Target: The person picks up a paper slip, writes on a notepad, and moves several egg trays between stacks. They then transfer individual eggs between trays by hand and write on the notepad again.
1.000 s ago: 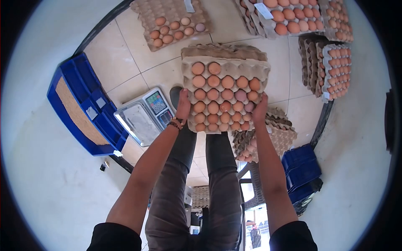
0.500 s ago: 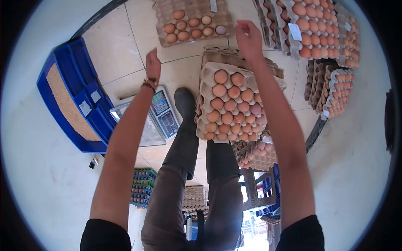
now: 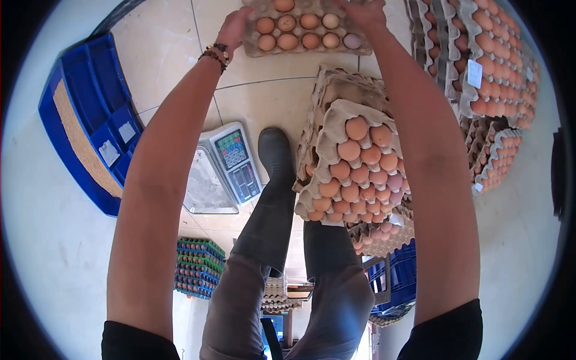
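At the top of the view, a grey cardboard egg tray (image 3: 300, 50) lies on the tiled floor with several brown eggs and a paler one in its near rows. My left hand (image 3: 234, 29) is at its left edge, and my right hand (image 3: 365, 16) is at its right edge; both are wrapped round the rim. Dark bracelets circle my left wrist. Nearer to me stands a stack of cardboard trays, its top tray (image 3: 312, 195) holding many brown eggs, beside my right forearm.
A scale (image 3: 236, 157) stands left of my boot (image 3: 275, 150). A blue crate (image 3: 93, 84) is at far left. Tall stacks of egg trays (image 3: 498, 69) rise at right. Low down are green and blue trays (image 3: 198, 264) and a blue crate (image 3: 402, 276).
Both hands have moved up in the view, from apart from the far tray to its two side edges. The view has shifted, so the stacks and scale appear displaced.
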`<move>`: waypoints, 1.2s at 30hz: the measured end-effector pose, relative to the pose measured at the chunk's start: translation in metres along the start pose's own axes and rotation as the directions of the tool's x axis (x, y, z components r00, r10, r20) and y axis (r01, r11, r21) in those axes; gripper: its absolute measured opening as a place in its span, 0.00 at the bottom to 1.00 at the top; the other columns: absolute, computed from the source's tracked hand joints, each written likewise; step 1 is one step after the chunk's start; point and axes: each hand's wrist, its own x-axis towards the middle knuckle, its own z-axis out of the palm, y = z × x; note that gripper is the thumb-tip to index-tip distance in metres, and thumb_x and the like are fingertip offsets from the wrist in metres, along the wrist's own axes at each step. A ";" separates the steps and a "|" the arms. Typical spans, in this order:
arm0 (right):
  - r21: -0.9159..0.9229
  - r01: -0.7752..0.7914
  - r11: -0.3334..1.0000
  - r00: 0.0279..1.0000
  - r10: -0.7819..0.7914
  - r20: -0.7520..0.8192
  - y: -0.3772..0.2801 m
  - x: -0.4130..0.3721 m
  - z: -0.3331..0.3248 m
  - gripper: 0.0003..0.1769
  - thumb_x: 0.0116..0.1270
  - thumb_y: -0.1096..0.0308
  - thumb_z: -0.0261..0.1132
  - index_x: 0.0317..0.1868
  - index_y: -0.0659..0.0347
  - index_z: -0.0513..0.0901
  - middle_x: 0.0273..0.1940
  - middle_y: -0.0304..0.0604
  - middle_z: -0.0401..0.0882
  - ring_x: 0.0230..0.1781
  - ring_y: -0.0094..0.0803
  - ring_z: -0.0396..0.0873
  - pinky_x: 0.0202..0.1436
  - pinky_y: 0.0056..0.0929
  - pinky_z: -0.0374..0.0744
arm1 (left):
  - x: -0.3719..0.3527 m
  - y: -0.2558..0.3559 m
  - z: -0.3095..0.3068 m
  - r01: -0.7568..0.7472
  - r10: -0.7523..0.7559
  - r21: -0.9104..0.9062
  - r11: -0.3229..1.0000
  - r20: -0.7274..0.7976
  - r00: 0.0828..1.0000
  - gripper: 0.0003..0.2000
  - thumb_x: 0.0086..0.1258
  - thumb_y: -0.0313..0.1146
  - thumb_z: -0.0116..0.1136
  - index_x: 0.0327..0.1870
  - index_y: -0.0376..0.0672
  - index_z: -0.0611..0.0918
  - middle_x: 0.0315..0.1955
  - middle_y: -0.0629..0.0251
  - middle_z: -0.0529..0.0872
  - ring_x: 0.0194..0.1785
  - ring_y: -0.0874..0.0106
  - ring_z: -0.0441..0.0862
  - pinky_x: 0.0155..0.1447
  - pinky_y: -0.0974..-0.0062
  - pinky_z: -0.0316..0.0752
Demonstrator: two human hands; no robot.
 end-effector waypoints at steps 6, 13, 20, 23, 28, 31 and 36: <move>0.332 0.002 0.943 0.905 -0.143 0.401 -0.004 -0.001 -0.028 0.48 0.57 0.63 0.79 0.67 0.71 0.58 0.55 0.58 0.75 0.46 0.41 0.83 0.42 0.35 0.87 | -0.017 0.015 -0.008 0.031 -0.019 -0.172 0.985 0.072 0.997 0.45 0.64 0.67 0.54 0.77 0.46 0.62 0.74 0.60 0.65 0.72 0.62 0.64 0.74 0.59 0.57; 0.206 0.157 0.966 0.930 -0.215 0.299 -0.067 -0.060 -0.081 0.46 0.54 0.49 0.76 0.64 0.70 0.66 0.54 0.58 0.79 0.51 0.47 0.82 0.57 0.38 0.80 | -0.075 0.028 -0.041 -0.079 0.075 -0.242 0.967 -0.026 0.997 0.38 0.71 0.64 0.49 0.75 0.49 0.64 0.71 0.63 0.68 0.73 0.65 0.63 0.75 0.59 0.55; 0.082 0.273 0.959 0.916 -0.285 0.284 -0.099 -0.124 -0.195 0.49 0.51 0.44 0.76 0.62 0.71 0.67 0.55 0.63 0.80 0.56 0.53 0.81 0.60 0.39 0.78 | -0.233 0.071 -0.030 -0.194 0.180 -0.372 0.908 -0.070 0.981 0.30 0.80 0.54 0.41 0.75 0.44 0.63 0.72 0.64 0.69 0.76 0.68 0.63 0.77 0.61 0.55; 0.079 0.491 0.867 0.871 -0.490 -0.038 -0.078 -0.169 -0.241 0.37 0.53 0.51 0.76 0.56 0.67 0.75 0.40 0.57 0.85 0.39 0.47 0.86 0.44 0.38 0.82 | -0.299 0.079 0.000 -0.166 0.204 -0.438 0.883 0.039 0.978 0.29 0.81 0.51 0.39 0.74 0.41 0.63 0.72 0.62 0.68 0.76 0.68 0.63 0.77 0.63 0.57; 0.100 0.152 0.983 0.988 -0.153 0.004 -0.002 -0.258 -0.308 0.45 0.43 0.49 0.81 0.56 0.63 0.70 0.40 0.56 0.86 0.41 0.50 0.86 0.45 0.43 0.83 | -0.360 -0.003 0.059 -0.197 0.193 -0.198 0.960 -0.037 0.980 0.28 0.82 0.49 0.41 0.75 0.40 0.63 0.71 0.64 0.70 0.74 0.69 0.66 0.76 0.65 0.60; 0.088 -0.065 0.994 0.998 0.063 0.025 0.075 -0.315 -0.302 0.43 0.43 0.52 0.80 0.54 0.67 0.71 0.41 0.58 0.85 0.41 0.52 0.86 0.46 0.44 0.82 | -0.378 -0.050 0.096 0.022 -0.009 -0.370 0.929 0.037 0.999 0.28 0.82 0.49 0.41 0.73 0.37 0.66 0.71 0.63 0.69 0.73 0.69 0.65 0.76 0.67 0.58; 0.083 -0.198 0.977 0.980 0.198 0.000 0.164 -0.376 -0.263 0.43 0.43 0.53 0.79 0.54 0.69 0.70 0.44 0.60 0.83 0.44 0.55 0.84 0.49 0.47 0.80 | -0.369 -0.142 0.128 0.009 -0.017 -0.157 0.987 -0.051 0.999 0.28 0.81 0.50 0.48 0.67 0.32 0.74 0.61 0.61 0.79 0.62 0.73 0.74 0.68 0.72 0.65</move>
